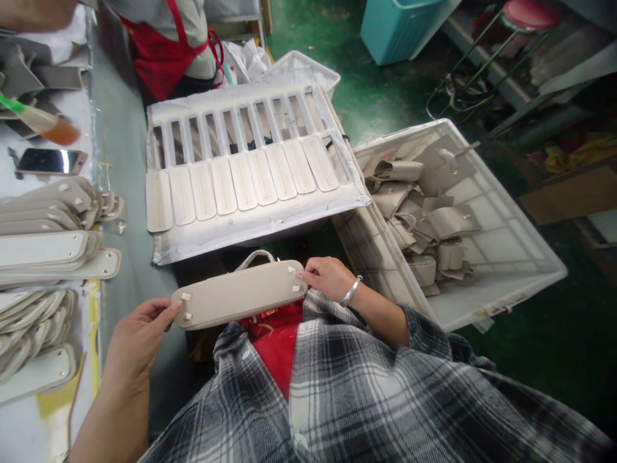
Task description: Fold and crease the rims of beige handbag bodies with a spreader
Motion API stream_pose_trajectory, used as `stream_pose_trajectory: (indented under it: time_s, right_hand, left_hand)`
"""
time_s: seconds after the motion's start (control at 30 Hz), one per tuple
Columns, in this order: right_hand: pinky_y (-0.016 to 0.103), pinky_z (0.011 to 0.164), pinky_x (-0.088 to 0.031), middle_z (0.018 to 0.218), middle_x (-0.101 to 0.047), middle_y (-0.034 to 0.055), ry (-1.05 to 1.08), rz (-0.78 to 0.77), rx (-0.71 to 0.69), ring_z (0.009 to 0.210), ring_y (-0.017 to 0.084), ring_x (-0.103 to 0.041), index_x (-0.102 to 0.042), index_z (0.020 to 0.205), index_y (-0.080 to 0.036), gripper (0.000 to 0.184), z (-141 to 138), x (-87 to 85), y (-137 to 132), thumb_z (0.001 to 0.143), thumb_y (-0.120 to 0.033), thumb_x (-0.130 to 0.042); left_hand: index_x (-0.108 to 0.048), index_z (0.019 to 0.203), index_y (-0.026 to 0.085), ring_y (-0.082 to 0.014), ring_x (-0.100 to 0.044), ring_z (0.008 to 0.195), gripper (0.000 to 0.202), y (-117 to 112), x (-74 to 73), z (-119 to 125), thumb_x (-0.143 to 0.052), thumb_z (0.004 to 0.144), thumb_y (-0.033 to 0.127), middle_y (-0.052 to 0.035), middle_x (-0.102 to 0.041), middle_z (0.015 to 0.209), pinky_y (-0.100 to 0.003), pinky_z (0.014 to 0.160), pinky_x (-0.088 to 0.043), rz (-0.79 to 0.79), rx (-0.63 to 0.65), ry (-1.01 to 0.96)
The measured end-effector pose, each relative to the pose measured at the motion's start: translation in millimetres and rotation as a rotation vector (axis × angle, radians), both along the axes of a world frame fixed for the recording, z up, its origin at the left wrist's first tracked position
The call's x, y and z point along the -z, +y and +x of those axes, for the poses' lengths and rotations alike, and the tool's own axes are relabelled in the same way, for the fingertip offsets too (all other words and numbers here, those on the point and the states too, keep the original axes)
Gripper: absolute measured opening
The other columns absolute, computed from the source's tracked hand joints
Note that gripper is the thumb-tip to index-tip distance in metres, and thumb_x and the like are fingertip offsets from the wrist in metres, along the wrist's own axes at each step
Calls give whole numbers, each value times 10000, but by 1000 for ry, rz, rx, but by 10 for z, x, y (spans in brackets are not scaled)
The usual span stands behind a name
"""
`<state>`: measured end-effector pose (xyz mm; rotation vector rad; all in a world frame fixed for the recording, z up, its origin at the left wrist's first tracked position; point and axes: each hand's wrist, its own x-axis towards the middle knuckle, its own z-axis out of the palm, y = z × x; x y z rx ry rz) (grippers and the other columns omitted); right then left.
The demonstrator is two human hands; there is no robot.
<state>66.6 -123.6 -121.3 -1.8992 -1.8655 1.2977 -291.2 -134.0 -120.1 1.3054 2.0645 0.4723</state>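
A long beige leather-like panel (pixel 241 294) with rounded ends is held level in front of my body. Small white tabs stand out near both its ends, and a curved strap (pixel 255 258) shows behind its far edge. My left hand (pixel 149 328) pinches the left end between thumb and fingers. At the opposite end, the fingers of my right hand (pixel 328 278) are closed on the rim beside the white tabs. Just beyond lies a white slatted rack (pixel 231 228), with a row of pale rounded strips (pixel 243 181) side by side on it.
Right of the rack, a white plastic crate (pixel 511 257) contains several beige pieces (pixel 424 212). On the left table are stacked strips (pixel 43 247), a phone (pixel 51 162) and a brush (pixel 53 411). A person in a red apron (pixel 159 54) stands beyond the rack.
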Motion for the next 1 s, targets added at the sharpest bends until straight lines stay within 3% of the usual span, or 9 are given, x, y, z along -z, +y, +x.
stream_pose_trajectory:
  time_s: [0.17, 0.27, 0.33, 0.4, 0.47, 0.57, 0.63, 0.8, 1.0]
  right_hand:
    - [217, 535, -292, 639, -638, 9, -35, 7, -41, 573, 92, -521, -650, 685, -163, 280, -3, -12, 13, 837, -386, -576]
    - [225, 524, -276, 646, -645, 15, -67, 11, -63, 573, 98, -523, -648, 676, -166, 296, 0, -18, 29, 836, -402, -569]
    - [229, 520, -270, 641, -645, 17, -88, 14, -84, 569, 101, -521, -643, 662, -166, 309, 2, -27, 42, 836, -408, -565]
    - [231, 524, -271, 641, -646, 18, -103, 20, -109, 571, 103, -524, -640, 653, -167, 316, 0, -36, 53, 838, -412, -562]
    - [233, 530, -279, 651, -653, 22, -114, 23, -131, 587, 110, -539, -640, 651, -169, 328, -6, -44, 60, 842, -421, -555]
    - [242, 539, -290, 687, -674, 32, -153, 29, -156, 631, 130, -575, -649, 669, -174, 335, -18, -56, 63, 853, -429, -535]
    - [252, 541, -291, 710, -685, 41, -197, 37, -174, 653, 147, -594, -655, 685, -177, 311, -22, -67, 66, 857, -402, -527]
    - [273, 538, -287, 724, -693, 56, -251, 54, -245, 667, 179, -614, -662, 689, -185, 290, -18, -81, 92, 849, -382, -522]
    - [265, 526, -293, 706, -690, 52, -241, 47, -252, 657, 171, -615, -662, 673, -186, 319, -7, -54, 123, 847, -408, -514]
  left_hand:
    - [-613, 795, 191, -100, -432, 559, 352, 31, -93, -26, -686, 644, 500, 58, -553, 598, -206, 543, -346, -93, -36, -127]
    - [-613, 863, 188, -135, -524, 638, 360, 71, -159, -49, -647, 671, 491, 30, -603, 698, -234, 613, -410, -133, 64, 92]
    - [-593, 995, 174, -194, -583, 775, 469, 100, -217, 35, -646, 663, 500, -28, -633, 877, -291, 692, -460, -42, 171, 343]
    - [-525, 1165, 155, -261, -574, 971, 619, 124, -264, 267, -642, 675, 515, -101, -601, 1091, -367, 824, -466, 136, 359, 504]
    - [-442, 1284, 147, -302, -484, 1162, 711, 149, -270, 646, -624, 711, 527, -144, -528, 1254, -428, 981, -386, 298, 632, 483]
    - [-372, 1341, 157, -305, -425, 1238, 803, 204, -180, 1296, -669, 693, 524, -155, -470, 1340, -457, 1043, -328, 332, 989, 319]
    - [-376, 1335, 144, -319, -431, 1237, 841, 248, -80, 1617, -699, 661, 528, -175, -471, 1341, -475, 1039, -333, 323, 1101, 243]
    - [-460, 1246, 106, -313, -526, 1122, 738, 305, 68, 1821, -725, 653, 456, -189, -554, 1233, -462, 994, -387, 251, 1181, 209]
    - [-506, 1155, 134, -301, -547, 1056, 608, 313, 11, 1827, -710, 661, 424, -154, -579, 1152, -450, 938, -416, 232, 1185, 205]
